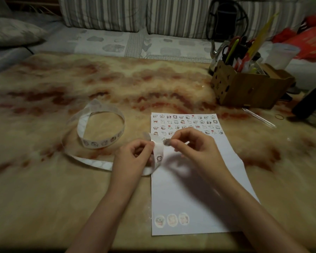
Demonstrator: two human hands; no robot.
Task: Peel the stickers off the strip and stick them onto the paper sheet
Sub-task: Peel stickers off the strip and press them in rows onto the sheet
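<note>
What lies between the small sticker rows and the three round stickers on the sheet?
In the head view, only bare white paper sheet lies between the small stickers and round stickers; the right hand is held above its upper part.

Open desk (35,198) near-left and far-centre. Coiled strip (98,144) loops centre-left; cardboard box (244,88) crowds far-right corner. Middle of paper sheet (171,198) lies flat, passable.
</note>
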